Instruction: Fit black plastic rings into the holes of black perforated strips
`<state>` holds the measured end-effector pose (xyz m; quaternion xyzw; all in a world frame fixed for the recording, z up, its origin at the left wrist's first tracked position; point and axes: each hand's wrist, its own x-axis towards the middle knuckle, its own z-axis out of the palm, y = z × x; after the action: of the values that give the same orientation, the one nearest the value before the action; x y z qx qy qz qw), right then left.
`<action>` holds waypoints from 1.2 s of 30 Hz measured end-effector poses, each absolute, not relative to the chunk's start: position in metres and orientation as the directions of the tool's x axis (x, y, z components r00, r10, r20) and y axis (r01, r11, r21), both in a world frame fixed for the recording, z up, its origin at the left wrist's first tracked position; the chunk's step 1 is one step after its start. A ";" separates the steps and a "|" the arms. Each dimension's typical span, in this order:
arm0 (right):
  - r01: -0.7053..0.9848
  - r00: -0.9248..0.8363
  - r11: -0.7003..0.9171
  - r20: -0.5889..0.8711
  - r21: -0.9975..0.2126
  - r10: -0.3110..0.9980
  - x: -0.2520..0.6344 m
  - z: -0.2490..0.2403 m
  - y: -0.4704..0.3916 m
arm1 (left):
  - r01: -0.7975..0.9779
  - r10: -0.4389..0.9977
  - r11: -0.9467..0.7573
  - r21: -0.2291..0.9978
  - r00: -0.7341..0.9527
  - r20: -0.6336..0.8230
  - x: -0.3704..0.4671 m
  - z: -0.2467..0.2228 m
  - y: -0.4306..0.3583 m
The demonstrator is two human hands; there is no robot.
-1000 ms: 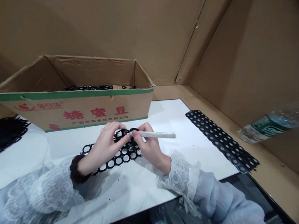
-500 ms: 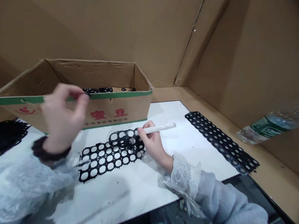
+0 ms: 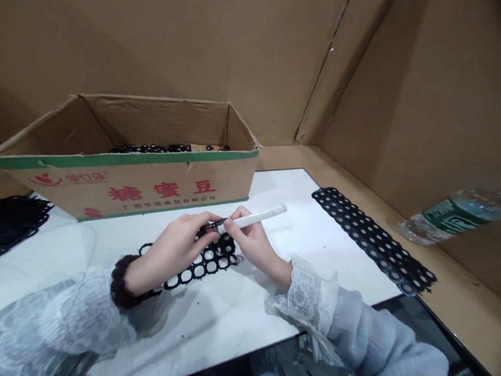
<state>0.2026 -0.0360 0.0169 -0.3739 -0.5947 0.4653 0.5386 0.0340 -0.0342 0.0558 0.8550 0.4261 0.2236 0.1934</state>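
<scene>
My right hand (image 3: 258, 244) is closed around a white pen-shaped tool (image 3: 259, 216), which slants up to the right. Its far end lies by the fingertips of my left hand (image 3: 174, 250). Those fingers are pinched on the raised edge of a black sheet with round holes (image 3: 200, 269). Part of this sheet lies on the white table below, and my left hand and wrist cover much of it. The tool's tip and whatever small piece is between the fingertips are hard to make out.
Behind the hands stands an open cardboard box (image 3: 158, 187) with black perforated pieces (image 3: 155, 149) inside. Another black perforated strip (image 3: 371, 239) lies along the right table edge, near a plastic bottle (image 3: 458, 213). A dark pile (image 3: 8, 227) sits at left. Cardboard walls enclose the table (image 3: 210, 326).
My left hand has come down and right from in front of the box to the sheet beside the tool's tip. My right hand stays nearly in place, still holding the tool.
</scene>
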 end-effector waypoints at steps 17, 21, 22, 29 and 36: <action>-0.112 -0.084 0.212 0.222 -0.971 0.972 0.200 0.019 -0.042 | 0.327 0.922 -0.098 0.940 0.386 -0.039 0.030 0.052 -0.032; -0.093 -0.033 0.249 0.253 -0.964 0.967 0.198 0.019 -0.043 | 0.338 0.938 -0.075 0.938 0.344 -0.049 0.032 0.046 -0.032; -0.092 -0.022 0.253 0.256 -0.963 0.967 0.198 0.018 -0.043 | 0.324 0.939 -0.056 0.945 0.338 -0.060 0.033 0.045 -0.032; -0.080 -0.005 0.265 0.266 -0.961 0.964 0.198 0.019 -0.044 | 0.270 0.933 0.003 0.963 0.346 -0.100 0.036 0.047 -0.033; 0.146 -0.080 0.393 0.385 -0.908 0.920 0.199 0.016 -0.044 | 0.279 0.942 -0.030 0.960 0.329 -0.067 0.036 0.042 -0.036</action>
<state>0.1989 -0.0442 0.0161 -0.4164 -0.6400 0.3610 0.5354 0.0356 -0.0364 0.0423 0.6387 0.4781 0.3270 0.5066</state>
